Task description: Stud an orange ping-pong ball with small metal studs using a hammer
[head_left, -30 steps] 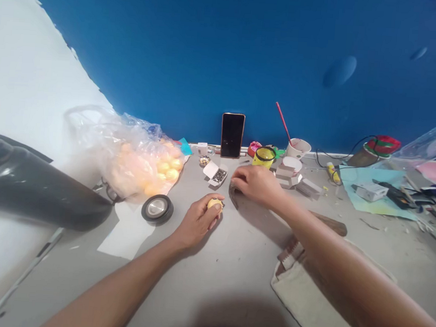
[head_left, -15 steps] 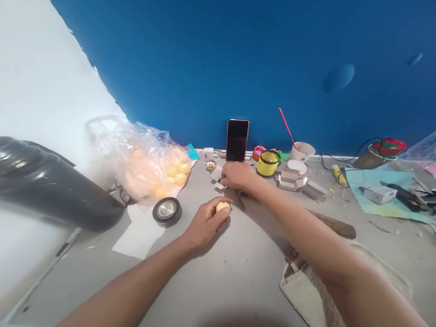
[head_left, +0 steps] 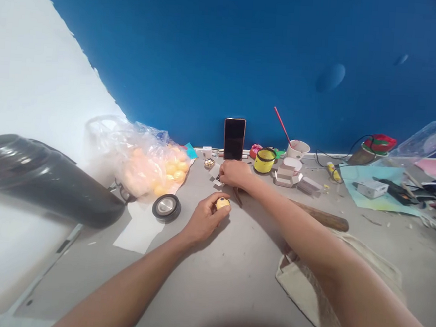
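My left hand is closed round a small yellow ball with a dark spot on top, just above the grey table. Farther back, my right hand reaches down at a small open white box, its fingers bent together; whatever they pinch is hidden. A phone leans upright on the blue wall behind that hand. Beneath the right forearm lies a wooden handle, with a dark curved metal piece near the wrist. A small dish of tiny pieces sits beside the box.
To the left are a large dark bottle, a black round lid and a plastic bag of yellow balls. A yellow cup, a white cup with a red stick and open boxes stand right of the phone. A cloth lies front right.
The view has shifted slightly. My left hand still holds the yellow ball, whose dark spot shows more now. My right hand stays at the white box.
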Motion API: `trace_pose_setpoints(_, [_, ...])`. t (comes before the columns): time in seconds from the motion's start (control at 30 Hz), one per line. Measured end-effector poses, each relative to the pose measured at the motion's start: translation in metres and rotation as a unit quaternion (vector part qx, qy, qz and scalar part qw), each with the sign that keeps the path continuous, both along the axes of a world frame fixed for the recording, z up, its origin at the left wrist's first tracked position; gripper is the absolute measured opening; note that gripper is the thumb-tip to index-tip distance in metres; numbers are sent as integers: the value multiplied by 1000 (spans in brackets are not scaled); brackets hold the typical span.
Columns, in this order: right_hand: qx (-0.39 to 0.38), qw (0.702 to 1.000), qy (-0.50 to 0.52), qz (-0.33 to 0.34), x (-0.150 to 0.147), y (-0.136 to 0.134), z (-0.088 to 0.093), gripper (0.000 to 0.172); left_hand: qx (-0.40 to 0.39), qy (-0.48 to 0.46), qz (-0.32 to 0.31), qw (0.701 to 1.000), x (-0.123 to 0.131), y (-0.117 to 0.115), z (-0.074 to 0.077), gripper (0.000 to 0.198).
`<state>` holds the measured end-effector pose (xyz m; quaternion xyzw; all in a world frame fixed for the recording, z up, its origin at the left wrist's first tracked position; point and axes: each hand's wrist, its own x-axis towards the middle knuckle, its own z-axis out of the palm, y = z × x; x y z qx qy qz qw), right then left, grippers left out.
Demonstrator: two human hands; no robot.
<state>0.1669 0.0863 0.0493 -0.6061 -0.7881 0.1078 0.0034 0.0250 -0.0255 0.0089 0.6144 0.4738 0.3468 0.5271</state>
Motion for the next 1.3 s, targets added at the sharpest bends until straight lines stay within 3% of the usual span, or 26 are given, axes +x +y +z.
trace_pose_setpoints(0.3, [43, 997, 68, -11, 13, 2, 0, 23, -38, -70, 6, 997, -2, 4, -3, 35])
trace_pose_setpoints(0.43, [55, 991, 121, -8, 22, -2, 1, 22, -112, -188, 22, 975, -6, 12, -6, 30])
trace_pose_setpoints(0.5, [42, 982, 185, 12, 27, -11, 3, 21, -154, -260, 38, 952, -9, 17, -5, 26])
trace_pose_setpoints(0.57, [1, 948, 314, 52, 32, -25, 5, 19, -177, -302, 71, 934, -10, 19, -1, 24])
trace_pose_setpoints(0.67, [-68, 914, 394, 78, 37, -50, 10, 18, -176, -297, 115, 931, -10, 17, 5, 28])
trace_pose_setpoints(0.77, [-91, 917, 384, 60, 38, -72, 11, 18, -145, -245, 109, 952, -7, 12, 6, 36])
trace_pose_setpoints(0.97, [-56, 940, 335, -15, 35, -93, 6, 15, -64, -143, 116, 981, -5, 6, 2, 25])
trace_pose_setpoints(1.3, [-34, 876, 478, -49, 28, -114, -6, 6, -178, -242, 91, 949, 2, 0, 3, 32])
